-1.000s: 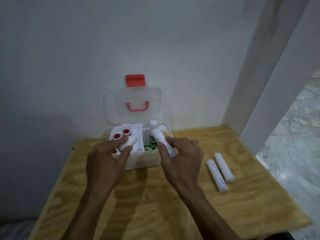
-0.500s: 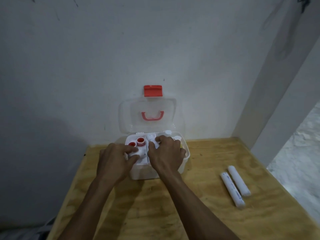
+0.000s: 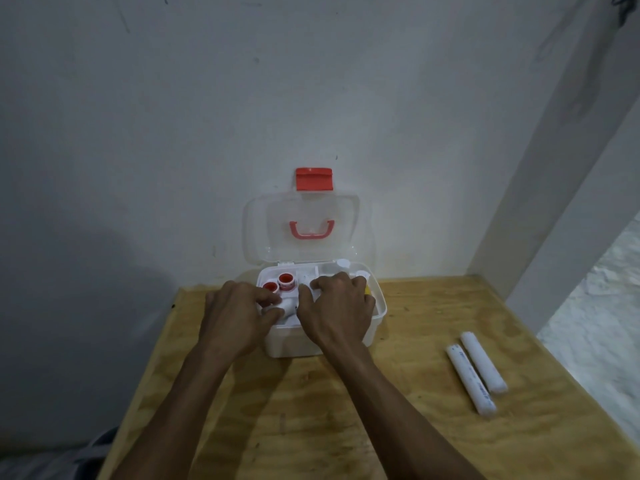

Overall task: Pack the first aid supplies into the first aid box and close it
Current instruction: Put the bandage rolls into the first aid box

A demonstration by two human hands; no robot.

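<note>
First aid box [image 3: 375, 308]: on the surface [image 3: 346, 427] against the wall, lid [image 3: 301, 206] up. Our left hand [image 3: 235, 315] pinches a white item over its tray; our right hand [image 3: 337, 311] presses flat, its hold unclear. Risk: two bandage rolls [image 3: 476, 374] forgotten outside, or protruding contents jamming the lid.

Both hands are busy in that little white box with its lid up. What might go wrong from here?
1. Two white rolls lie out on the table, so the box might get shut without them.
2. The clear lid stands upright against the wall; a bump may drop it onto the left hand or right hand.
3. Items packed too high might stop the lid closing.
</note>
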